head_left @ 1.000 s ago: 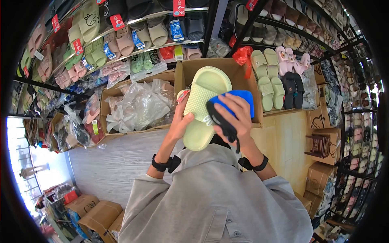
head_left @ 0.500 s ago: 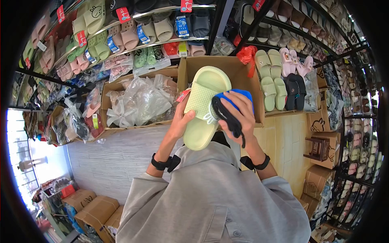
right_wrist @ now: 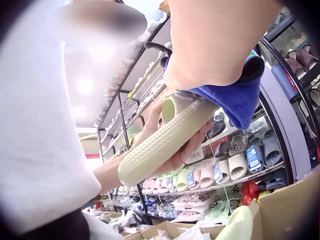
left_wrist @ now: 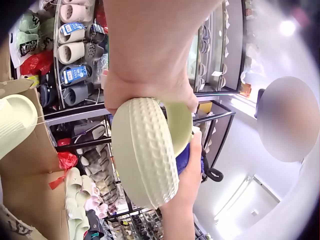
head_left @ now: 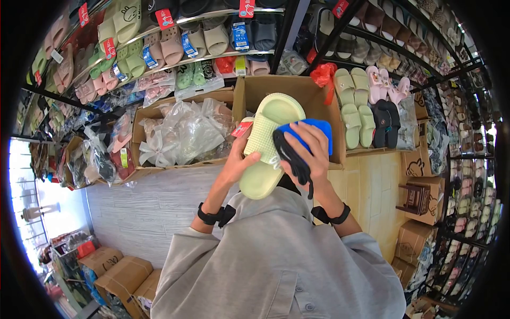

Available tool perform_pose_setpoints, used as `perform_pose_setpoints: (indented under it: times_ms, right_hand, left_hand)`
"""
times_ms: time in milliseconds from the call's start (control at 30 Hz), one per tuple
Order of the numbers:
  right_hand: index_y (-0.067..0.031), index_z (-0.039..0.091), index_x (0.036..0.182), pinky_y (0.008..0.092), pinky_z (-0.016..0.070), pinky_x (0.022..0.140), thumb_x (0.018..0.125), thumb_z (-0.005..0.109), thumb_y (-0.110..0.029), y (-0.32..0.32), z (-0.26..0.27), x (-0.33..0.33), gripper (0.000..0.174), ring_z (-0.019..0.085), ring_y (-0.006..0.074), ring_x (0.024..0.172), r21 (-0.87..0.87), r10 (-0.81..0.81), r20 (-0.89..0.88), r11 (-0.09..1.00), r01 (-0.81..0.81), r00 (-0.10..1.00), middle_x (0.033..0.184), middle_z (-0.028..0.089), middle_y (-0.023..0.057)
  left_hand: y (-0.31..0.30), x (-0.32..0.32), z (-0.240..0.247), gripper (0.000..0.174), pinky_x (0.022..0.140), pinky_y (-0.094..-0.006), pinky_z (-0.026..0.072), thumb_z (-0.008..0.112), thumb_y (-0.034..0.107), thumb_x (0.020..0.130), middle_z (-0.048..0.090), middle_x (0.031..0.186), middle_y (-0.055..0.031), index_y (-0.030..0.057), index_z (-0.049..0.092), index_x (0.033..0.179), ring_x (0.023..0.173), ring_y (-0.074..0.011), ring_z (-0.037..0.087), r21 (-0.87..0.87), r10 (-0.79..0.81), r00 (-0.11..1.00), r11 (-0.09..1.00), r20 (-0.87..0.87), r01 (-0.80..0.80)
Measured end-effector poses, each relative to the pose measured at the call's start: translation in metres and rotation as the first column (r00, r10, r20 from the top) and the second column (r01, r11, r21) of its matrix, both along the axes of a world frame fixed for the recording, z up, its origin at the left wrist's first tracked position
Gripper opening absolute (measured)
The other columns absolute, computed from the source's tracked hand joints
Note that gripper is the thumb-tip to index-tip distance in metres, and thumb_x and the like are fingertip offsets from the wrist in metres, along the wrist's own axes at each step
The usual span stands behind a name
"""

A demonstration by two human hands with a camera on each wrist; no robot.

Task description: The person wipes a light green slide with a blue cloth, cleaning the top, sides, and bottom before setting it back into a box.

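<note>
My left hand grips a pale green slide slipper by its side, thumb on top near the textured strap. A red tag shows beside that hand. My right hand holds a blue plush cloth with a black piece and a dangling black cord, against the slipper's right side. A white string loop shows at the strap's edge. In the right wrist view the slipper's dimpled side and foot opening are visible. Another pale green slipper appears at the left of the left wrist view.
Behind the slipper stands a cardboard box; left of it, another box holds bagged slippers. Several pairs, including black slides, lie at the right. Shelves of slippers line the back, and a red plastic bag hangs by the box.
The black piece and cloth shifted right, then back left over the slipper's side. The slipper has dropped slightly toward the body. Both hands keep their hold.
</note>
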State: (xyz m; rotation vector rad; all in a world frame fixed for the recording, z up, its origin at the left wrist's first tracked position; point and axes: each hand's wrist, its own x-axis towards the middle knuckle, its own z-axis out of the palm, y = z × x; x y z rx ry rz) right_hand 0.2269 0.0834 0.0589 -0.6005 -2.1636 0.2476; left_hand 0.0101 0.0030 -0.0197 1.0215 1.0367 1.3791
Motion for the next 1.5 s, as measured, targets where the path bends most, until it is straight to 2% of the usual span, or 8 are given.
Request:
perform_pose_setpoints:
  times_ms: [300, 500, 700, 900, 1000, 1167, 1267, 1500]
  right_hand:
    - [-0.0125, 0.079, 0.126, 0.0526, 0.0491, 0.11, 0.093, 0.081, -0.045, -0.024, -0.034, 0.009, 0.046, 0.066, 0.0349, 0.132, 0.109, 0.101, -0.009, 0.989, -0.1, 0.995, 0.138, 0.074, 0.0125]
    - [-0.0075, 0.078, 0.128, 0.0525, 0.0511, 0.109, 0.092, 0.082, -0.041, -0.016, -0.022, 0.009, 0.049, 0.066, 0.0382, 0.129, -0.036, 0.116, -0.05, 0.992, -0.118, 0.992, 0.137, 0.073, 0.0157]
    - [-0.0044, 0.076, 0.132, 0.0519, 0.0493, 0.11, 0.092, 0.083, -0.036, -0.025, -0.006, -0.01, 0.052, 0.065, 0.039, 0.129, -0.063, -0.044, -0.041, 0.997, 0.041, 0.998, 0.138, 0.072, 0.0166]
    - [-0.0134, 0.079, 0.128, 0.0505, 0.0506, 0.109, 0.096, 0.079, -0.045, -0.049, -0.025, -0.001, 0.045, 0.068, 0.0333, 0.129, 0.094, 0.147, 0.003, 0.985, -0.147, 0.989, 0.138, 0.074, 0.0116]
    - [-0.0173, 0.08, 0.127, 0.0471, 0.0507, 0.11, 0.096, 0.079, -0.045, -0.049, -0.036, 0.004, 0.041, 0.068, 0.03, 0.129, 0.161, 0.185, 0.037, 0.969, -0.189, 0.982, 0.139, 0.074, 0.0085]
    - [-0.0091, 0.078, 0.129, 0.0505, 0.0493, 0.113, 0.097, 0.078, -0.043, -0.029, -0.031, 0.004, 0.047, 0.066, 0.0363, 0.13, 0.043, 0.098, -0.041, 0.994, -0.096, 0.994, 0.139, 0.073, 0.0137]
    - [-0.0014, 0.074, 0.134, 0.0517, 0.0468, 0.114, 0.093, 0.082, -0.028, -0.018, -0.012, -0.002, 0.049, 0.062, 0.0415, 0.132, -0.088, -0.049, -0.036, 0.995, 0.046, 0.998, 0.141, 0.069, 0.019]
    - [-0.006, 0.075, 0.135, 0.0522, 0.0449, 0.115, 0.092, 0.082, -0.034, -0.047, -0.01, -0.01, 0.051, 0.062, 0.0395, 0.133, -0.047, -0.026, 0.034, 0.999, 0.028, 0.999, 0.141, 0.071, 0.0162]
  left_hand:
    - [-0.005, 0.001, -0.031, 0.097, 0.123, -0.0411, 0.039, 0.073, 0.055, 0.098, 0.052, 0.16, -0.0178, -0.0077, 0.039, 0.164, 0.147, -0.027, 0.05, -0.037, 0.022, 0.931, 0.999, 0.364, -0.009]
    - [-0.009, -0.002, -0.029, 0.094, 0.122, -0.0414, 0.0401, 0.075, 0.047, 0.098, 0.054, 0.158, -0.0174, -0.0065, 0.037, 0.165, 0.144, -0.026, 0.054, -0.063, 0.054, 0.965, 0.997, 0.256, -0.039]
    - [-0.006, 0.001, 0.001, 0.097, 0.121, -0.0404, 0.0403, 0.077, 0.048, 0.096, 0.056, 0.156, -0.0172, -0.0076, 0.037, 0.165, 0.142, -0.0253, 0.056, 0.071, 0.084, 0.992, 0.994, -0.092, -0.077]
    - [-0.01, 0.0, -0.012, 0.089, 0.115, -0.0381, 0.0479, 0.072, 0.055, 0.098, 0.063, 0.147, -0.0159, -0.0062, 0.047, 0.158, 0.134, -0.0225, 0.061, -0.042, 0.099, 0.919, 0.995, 0.381, -0.09]
    - [-0.015, -0.004, -0.011, 0.086, 0.112, -0.0376, 0.0505, 0.071, 0.057, 0.098, 0.065, 0.144, -0.0148, -0.0053, 0.051, 0.154, 0.13, -0.0212, 0.064, -0.072, 0.055, 0.9, 0.997, 0.433, -0.027]
    - [-0.026, -0.008, -0.059, 0.075, 0.114, -0.0386, 0.0489, 0.074, 0.033, 0.102, 0.059, 0.151, -0.0159, -0.0057, 0.045, 0.159, 0.136, -0.0216, 0.059, -0.214, 0.106, 0.88, 0.977, 0.463, -0.005]
    - [-0.028, 0.004, -0.01, 0.082, 0.117, -0.0383, 0.0456, 0.076, 0.03, 0.101, 0.055, 0.157, -0.0166, -0.006, 0.038, 0.164, 0.142, -0.0225, 0.055, -0.079, 0.032, 0.992, 0.997, 0.124, -0.022]
    - [-0.032, 0.005, -0.032, 0.087, 0.125, -0.0392, 0.0364, 0.07, 0.043, 0.103, 0.052, 0.161, -0.0169, -0.0053, 0.036, 0.167, 0.147, -0.025, 0.049, -0.049, 0.003, 0.979, 0.999, 0.206, 0.008]
